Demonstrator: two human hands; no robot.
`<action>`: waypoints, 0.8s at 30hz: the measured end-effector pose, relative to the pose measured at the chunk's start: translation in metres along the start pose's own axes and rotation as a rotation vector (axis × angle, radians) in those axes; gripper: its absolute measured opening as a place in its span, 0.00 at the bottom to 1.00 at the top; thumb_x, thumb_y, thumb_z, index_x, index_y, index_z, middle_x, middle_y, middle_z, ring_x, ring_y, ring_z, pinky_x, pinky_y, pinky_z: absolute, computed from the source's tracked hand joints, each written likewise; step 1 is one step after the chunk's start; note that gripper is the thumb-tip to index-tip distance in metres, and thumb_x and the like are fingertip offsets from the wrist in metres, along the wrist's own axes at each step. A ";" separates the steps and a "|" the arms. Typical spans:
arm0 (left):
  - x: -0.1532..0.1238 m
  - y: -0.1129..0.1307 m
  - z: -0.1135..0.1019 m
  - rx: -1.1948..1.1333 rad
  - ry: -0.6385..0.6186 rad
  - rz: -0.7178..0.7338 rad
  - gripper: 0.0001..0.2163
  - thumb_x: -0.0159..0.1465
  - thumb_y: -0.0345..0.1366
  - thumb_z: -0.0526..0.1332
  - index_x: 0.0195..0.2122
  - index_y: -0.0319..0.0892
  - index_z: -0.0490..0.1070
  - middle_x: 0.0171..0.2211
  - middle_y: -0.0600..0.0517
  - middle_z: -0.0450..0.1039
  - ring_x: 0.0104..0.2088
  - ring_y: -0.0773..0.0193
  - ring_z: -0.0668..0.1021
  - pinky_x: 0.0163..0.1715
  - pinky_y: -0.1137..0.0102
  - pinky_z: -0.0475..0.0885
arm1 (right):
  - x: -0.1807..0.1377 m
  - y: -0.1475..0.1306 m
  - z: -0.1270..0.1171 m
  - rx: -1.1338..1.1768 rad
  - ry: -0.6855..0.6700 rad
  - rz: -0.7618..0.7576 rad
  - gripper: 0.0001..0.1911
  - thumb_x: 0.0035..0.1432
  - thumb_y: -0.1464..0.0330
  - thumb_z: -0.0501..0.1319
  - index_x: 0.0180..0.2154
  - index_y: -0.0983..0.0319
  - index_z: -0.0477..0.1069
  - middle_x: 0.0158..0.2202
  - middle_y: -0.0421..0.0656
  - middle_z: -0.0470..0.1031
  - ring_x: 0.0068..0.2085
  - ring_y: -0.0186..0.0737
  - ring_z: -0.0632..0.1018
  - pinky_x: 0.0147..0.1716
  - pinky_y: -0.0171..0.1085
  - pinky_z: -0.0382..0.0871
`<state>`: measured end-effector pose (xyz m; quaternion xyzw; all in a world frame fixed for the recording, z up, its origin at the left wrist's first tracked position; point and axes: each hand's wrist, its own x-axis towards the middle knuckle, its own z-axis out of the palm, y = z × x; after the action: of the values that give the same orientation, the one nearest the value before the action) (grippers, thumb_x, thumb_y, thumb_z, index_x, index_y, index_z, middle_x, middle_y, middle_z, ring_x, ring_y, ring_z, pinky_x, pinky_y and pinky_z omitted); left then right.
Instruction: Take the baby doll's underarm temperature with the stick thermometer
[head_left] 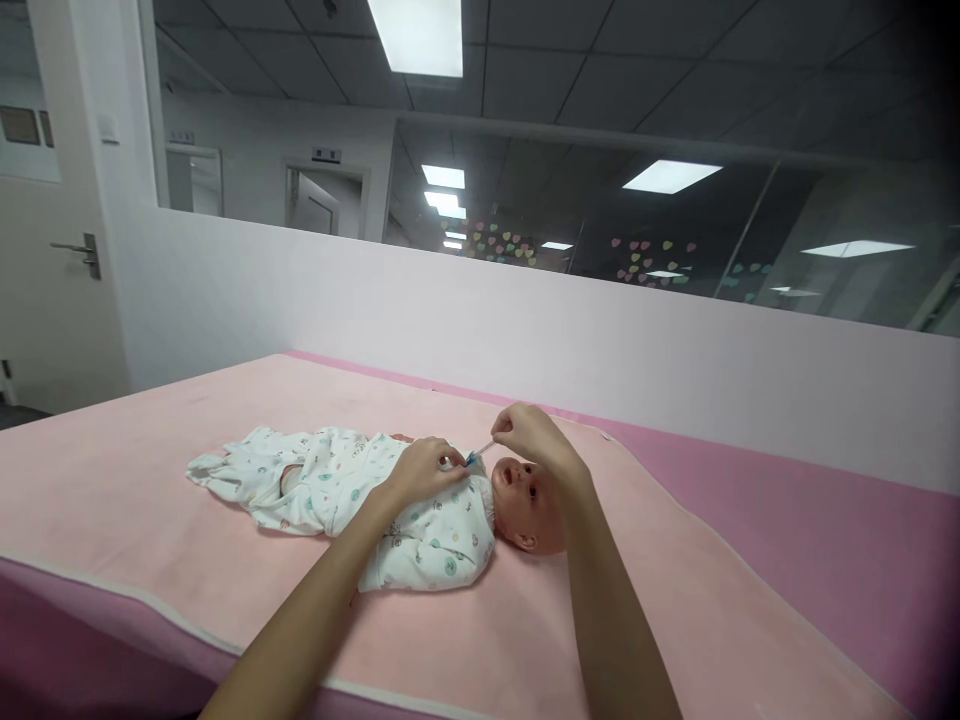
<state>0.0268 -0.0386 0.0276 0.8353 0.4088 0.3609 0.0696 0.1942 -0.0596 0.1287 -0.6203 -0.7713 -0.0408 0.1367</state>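
Note:
A baby doll (529, 500) in a white patterned romper (337, 485) lies on its back on a pink mat, head to the right. My left hand (427, 470) rests on the doll's upper chest near the collar, fingers pinched on the fabric. My right hand (529, 435) hovers just above the doll's face and pinches a thin white stick with a blue tip (477, 453), which points at the doll's neck by my left fingers.
The light pink mat (150, 520) covers a darker pink padded table (825, 540). A low white partition wall (600, 330) runs behind it, with glass above. A white door (45, 250) stands at the far left.

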 end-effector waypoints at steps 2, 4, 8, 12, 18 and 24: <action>-0.001 0.002 0.002 0.016 -0.041 -0.060 0.11 0.55 0.42 0.57 0.34 0.46 0.75 0.33 0.52 0.75 0.34 0.62 0.74 0.29 0.73 0.63 | -0.006 0.001 -0.010 0.059 0.056 0.015 0.08 0.46 0.75 0.55 0.25 0.62 0.74 0.27 0.43 0.75 0.29 0.33 0.73 0.24 0.29 0.57; -0.002 0.001 0.004 0.034 -0.060 -0.099 0.11 0.55 0.41 0.56 0.34 0.45 0.75 0.33 0.52 0.75 0.33 0.62 0.74 0.27 0.73 0.62 | -0.013 0.002 -0.018 0.113 0.102 0.027 0.08 0.46 0.74 0.56 0.26 0.62 0.74 0.27 0.44 0.76 0.28 0.33 0.72 0.24 0.29 0.57; -0.001 -0.001 0.004 0.047 -0.059 -0.107 0.12 0.57 0.38 0.53 0.34 0.44 0.75 0.31 0.51 0.76 0.31 0.62 0.74 0.28 0.73 0.62 | -0.022 0.004 -0.030 0.202 0.184 0.037 0.08 0.46 0.71 0.57 0.28 0.62 0.75 0.28 0.44 0.76 0.29 0.33 0.72 0.25 0.29 0.58; 0.001 0.000 0.003 -0.076 -0.046 -0.056 0.12 0.57 0.37 0.52 0.31 0.43 0.75 0.32 0.50 0.75 0.32 0.62 0.73 0.31 0.72 0.64 | -0.026 0.006 -0.035 0.270 0.249 0.036 0.09 0.47 0.68 0.56 0.27 0.62 0.75 0.27 0.42 0.75 0.29 0.34 0.73 0.25 0.30 0.59; 0.000 0.002 0.005 -0.225 -0.123 -0.037 0.14 0.57 0.41 0.52 0.28 0.40 0.74 0.26 0.51 0.73 0.28 0.63 0.72 0.29 0.71 0.64 | -0.028 0.007 -0.037 0.340 0.289 0.047 0.09 0.46 0.68 0.56 0.25 0.62 0.74 0.27 0.42 0.76 0.31 0.36 0.73 0.27 0.31 0.62; 0.007 0.005 -0.003 -0.745 0.328 -0.118 0.14 0.57 0.42 0.55 0.37 0.39 0.72 0.31 0.50 0.73 0.33 0.65 0.72 0.35 0.71 0.65 | -0.026 0.009 -0.035 0.606 0.242 -0.068 0.09 0.46 0.65 0.58 0.28 0.62 0.75 0.30 0.42 0.76 0.36 0.37 0.74 0.36 0.32 0.65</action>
<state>0.0309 -0.0373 0.0351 0.6596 0.3030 0.6080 0.3217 0.2134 -0.0902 0.1549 -0.5159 -0.7468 0.1127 0.4043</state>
